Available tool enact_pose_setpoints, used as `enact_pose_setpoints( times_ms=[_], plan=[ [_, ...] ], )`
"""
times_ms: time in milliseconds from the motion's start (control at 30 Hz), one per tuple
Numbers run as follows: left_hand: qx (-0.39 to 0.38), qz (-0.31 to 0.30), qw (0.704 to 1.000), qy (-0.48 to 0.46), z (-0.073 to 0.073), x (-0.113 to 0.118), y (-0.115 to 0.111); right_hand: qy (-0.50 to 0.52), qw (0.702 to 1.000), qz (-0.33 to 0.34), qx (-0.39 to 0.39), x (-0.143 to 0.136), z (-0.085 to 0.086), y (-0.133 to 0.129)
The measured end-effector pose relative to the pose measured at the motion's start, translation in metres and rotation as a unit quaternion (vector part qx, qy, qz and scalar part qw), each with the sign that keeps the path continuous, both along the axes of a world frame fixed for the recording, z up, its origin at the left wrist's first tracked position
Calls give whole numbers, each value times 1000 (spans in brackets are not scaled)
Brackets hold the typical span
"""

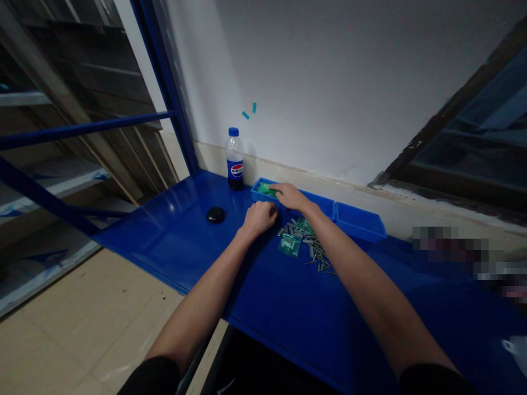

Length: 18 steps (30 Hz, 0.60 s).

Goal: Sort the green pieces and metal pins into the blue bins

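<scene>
My right hand (290, 196) reaches over the left compartment of a blue divided tray (359, 221), its fingers at the green packets (265, 190) inside; whether it grips one is too small to tell. Just in front of the tray is my left hand (260, 217), its fingers curled closed, and anything inside them is hidden. Right of my left hand, a small green plastic packet (290, 244) lies on the blue table beside a loose pile of screws (319, 255) and grey plugs (293, 226). My right forearm covers part of the pile.
A bottle with dark liquid (235, 162) stands by the wall, left of the tray. A black round object (215, 214) lies on the table (181, 219). Blue metal bars rise at the left edge. A white object (516, 351) is at the far right.
</scene>
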<state>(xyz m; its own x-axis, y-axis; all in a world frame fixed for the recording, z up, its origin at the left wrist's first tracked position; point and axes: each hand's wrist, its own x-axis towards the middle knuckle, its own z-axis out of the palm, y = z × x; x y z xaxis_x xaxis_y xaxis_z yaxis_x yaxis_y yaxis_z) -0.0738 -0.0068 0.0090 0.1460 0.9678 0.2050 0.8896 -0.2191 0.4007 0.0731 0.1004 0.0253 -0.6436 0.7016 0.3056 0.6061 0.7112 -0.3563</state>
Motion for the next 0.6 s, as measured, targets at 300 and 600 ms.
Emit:
enact_pose_setpoints(
  times_ms=[300, 600],
  plan=[
    [76, -156, 983, -67, -14, 27, -1, 193, 977, -87, 28, 64, 7, -47],
    [79, -242, 967, -10, -24, 50, 0, 348, 926, -146, -20, 127, -10, -96]
  ],
)
